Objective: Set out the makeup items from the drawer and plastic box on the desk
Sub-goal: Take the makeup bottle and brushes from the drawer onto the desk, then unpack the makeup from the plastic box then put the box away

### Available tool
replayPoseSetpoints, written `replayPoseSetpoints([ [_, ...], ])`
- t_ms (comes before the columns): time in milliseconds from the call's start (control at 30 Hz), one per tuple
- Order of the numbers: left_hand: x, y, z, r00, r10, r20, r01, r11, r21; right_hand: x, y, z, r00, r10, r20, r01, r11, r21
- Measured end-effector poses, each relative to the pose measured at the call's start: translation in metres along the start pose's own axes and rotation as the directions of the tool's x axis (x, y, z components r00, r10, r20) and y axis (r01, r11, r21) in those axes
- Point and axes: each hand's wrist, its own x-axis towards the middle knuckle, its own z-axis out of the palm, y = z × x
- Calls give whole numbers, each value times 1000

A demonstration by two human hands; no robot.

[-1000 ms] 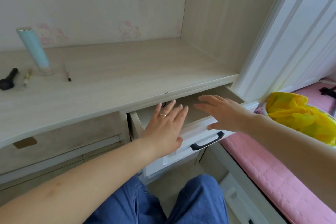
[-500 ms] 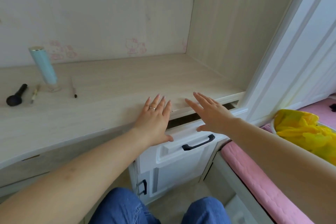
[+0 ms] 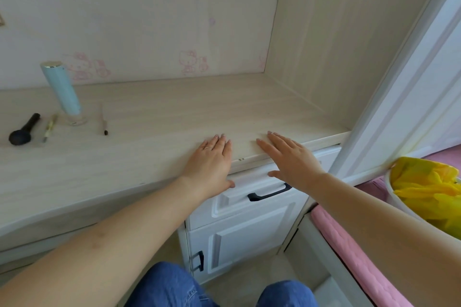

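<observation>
Both the left hand (image 3: 212, 159) and right hand (image 3: 290, 157) lay flat and empty, fingers straight, over the tabletop (image 3: 154, 117) edge. The shut drawer (image 3: 252, 199) sat directly below them, its black handle (image 3: 269, 192) running left-right, nearer the right hand.

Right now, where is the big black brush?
In the head view, the black brush lies at the far left of the desk, beside a thin yellowish pencil and left of the upright blue tube.
</observation>
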Motion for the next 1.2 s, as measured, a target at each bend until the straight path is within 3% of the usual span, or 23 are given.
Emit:
replayPoseSetpoints([
  [233, -1, 1, 4, 998, 3, -58, -1, 1000, 21, 0, -2, 15, 988, 17, -151, -8, 998, 61],
  [667, 0, 2, 7, 997, -11, -79, 14, 999, 40, -1, -8, 25, 979, 99, -177, -79, 990, 118],
  [800, -1, 1, 6, 997, -6, -81, 6, 1000, 0, -1, -10, 21, 985, 116, -124, -99, 985, 138],
  [867, -2, -1, 4, 998, 7, -58, -10, 998, -60, -3, -7, 14, 993, 94, -77, -78, 979, 188],
  [967, -2, -3, -9, 998, 5, -67, -22, 964, -265, -5, 1, -7, 996, 89, 30, -94, 911, 401],
  [1067, 0, -4, -21, 990, -59, -130, -26, 820, -572, -3, 10, -25, 982, 189, 15, -154, 753, 640],
  [1200, 21, 1, -22, 988, -94, -122, -34, 637, -770, 24, 25, -27, 967, 253, -23, -136, 591, 795],
])
